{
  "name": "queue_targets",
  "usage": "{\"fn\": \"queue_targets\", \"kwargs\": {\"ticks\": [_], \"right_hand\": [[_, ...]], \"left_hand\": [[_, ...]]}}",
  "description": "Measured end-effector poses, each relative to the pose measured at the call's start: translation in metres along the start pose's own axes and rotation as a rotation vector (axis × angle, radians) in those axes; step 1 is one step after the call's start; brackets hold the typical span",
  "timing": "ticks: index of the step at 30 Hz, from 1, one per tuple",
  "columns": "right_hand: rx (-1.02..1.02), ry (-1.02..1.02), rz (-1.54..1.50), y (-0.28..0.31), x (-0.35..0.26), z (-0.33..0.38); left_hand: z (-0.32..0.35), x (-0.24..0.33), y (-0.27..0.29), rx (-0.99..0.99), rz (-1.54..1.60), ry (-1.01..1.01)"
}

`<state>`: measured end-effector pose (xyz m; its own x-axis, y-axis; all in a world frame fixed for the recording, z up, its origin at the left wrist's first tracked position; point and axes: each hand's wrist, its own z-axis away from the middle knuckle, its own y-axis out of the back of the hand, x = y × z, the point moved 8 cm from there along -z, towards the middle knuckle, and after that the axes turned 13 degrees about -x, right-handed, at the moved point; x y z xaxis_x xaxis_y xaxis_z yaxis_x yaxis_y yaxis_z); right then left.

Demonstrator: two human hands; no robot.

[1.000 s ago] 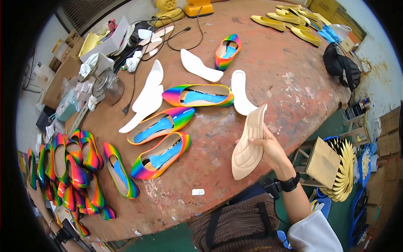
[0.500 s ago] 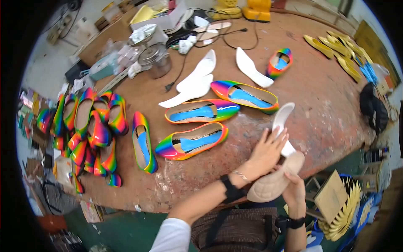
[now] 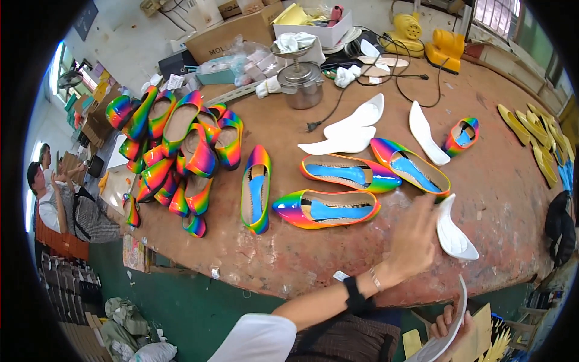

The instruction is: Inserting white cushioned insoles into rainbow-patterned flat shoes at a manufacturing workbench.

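While the left hand point(image 3: 416, 241) reaches out flat and open over the worn brown table point(image 3: 313, 265), its fingers spread and gripping nothing, the right hand point(image 3: 452, 323) waits below the table's near edge with its grip closed on a pale shoe insole point(image 3: 449, 335), held on edge so that only its thin curved rim shows. Just right of the left hand lies a white insole point(image 3: 455, 232) on the table, the nearest loose piece to the reaching fingers. Left of that hand sits a rainbow-coloured flat shoe point(image 3: 325, 208) with a blue lining, and two more like it point(image 3: 350, 172) point(image 3: 410, 169) lie just beyond; a fourth point(image 3: 256, 187) stands apart farther left, beside a heap of finished rainbow shoes point(image 3: 175, 145). Beyond the three shoes, more white insoles point(image 3: 350, 130) point(image 3: 425, 130) rest near a small metal pot point(image 3: 301, 84) and a trailing black cord point(image 3: 338, 102). By the look of it, the work is at the fitting stage: one insole is in hand and the free hand is moving toward the shoes. A fair reading is that the next move calls for steadying one open shoe with the left hand and bringing the held insole up over the table's edge, toe first.
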<state>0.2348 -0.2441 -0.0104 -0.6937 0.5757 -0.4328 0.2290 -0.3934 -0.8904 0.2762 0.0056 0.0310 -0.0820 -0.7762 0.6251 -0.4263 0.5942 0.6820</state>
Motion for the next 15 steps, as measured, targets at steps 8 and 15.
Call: {"fn": "queue_targets", "kwargs": {"ticks": [8, 15], "right_hand": [[0.215, -0.040, 0.317, -0.012, 0.029, -0.023], [0.297, 0.078, 0.503, -0.026, 0.015, -0.045]], "left_hand": [[0.076, -0.043, 0.050, 0.109, 0.094, 0.438], [0.177, -0.025, 0.092, -0.097, -0.206, 0.317]]}}
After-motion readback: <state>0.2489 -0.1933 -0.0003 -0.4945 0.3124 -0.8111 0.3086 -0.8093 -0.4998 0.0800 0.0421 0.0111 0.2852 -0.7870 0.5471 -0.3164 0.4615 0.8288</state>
